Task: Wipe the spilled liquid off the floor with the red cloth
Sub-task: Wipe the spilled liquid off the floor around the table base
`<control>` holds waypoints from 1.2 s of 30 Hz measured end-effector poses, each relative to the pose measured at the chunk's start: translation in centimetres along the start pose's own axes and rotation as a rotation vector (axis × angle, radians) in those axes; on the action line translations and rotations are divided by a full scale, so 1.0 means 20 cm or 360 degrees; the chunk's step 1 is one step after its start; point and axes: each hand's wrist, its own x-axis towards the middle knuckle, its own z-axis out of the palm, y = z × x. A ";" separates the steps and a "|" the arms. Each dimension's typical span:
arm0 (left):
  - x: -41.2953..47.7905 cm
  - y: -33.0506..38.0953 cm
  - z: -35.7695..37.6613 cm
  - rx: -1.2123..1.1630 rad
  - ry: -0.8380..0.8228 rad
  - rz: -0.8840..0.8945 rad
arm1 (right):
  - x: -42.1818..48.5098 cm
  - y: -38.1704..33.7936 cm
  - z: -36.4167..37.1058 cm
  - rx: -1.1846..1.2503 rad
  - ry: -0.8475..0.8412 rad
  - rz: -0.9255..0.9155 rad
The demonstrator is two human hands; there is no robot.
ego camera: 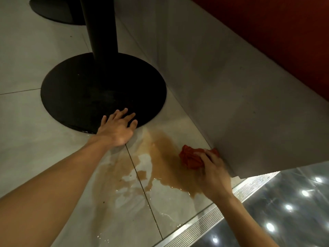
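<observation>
Underfoot, brown spill pools across pale floor tiles.

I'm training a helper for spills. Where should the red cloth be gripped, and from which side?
Grip the red cloth over its bunched top, from above and the near side, as the right hand does. It is a crumpled wad beside the grey panel, which likely blocks the right; the spill lies left.

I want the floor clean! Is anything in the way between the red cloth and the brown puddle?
Nothing visible. The right hand holds the red cloth at the edge of the spilled liquid, beside the grey wall. The left hand rests at the black table base, not between them.
</observation>
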 end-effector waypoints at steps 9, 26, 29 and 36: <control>0.00 0.00 0.00 0.0016 0.0016 0.0036 | -0.05 -0.13 0.02 -0.0071 -0.0032 0.0484; 0.05 -0.04 0.03 0.0063 0.0032 0.0007 | 0.56 -0.54 0.04 -0.0129 0.0053 0.0458; 0.04 -0.05 0.03 0.0045 0.0042 0.0035 | 0.61 -0.56 0.03 -0.0129 0.0006 0.0355; 0.05 -0.04 0.02 0.0008 0.0005 0.0015 | 0.52 -0.44 -0.04 -0.0328 -0.0011 0.0292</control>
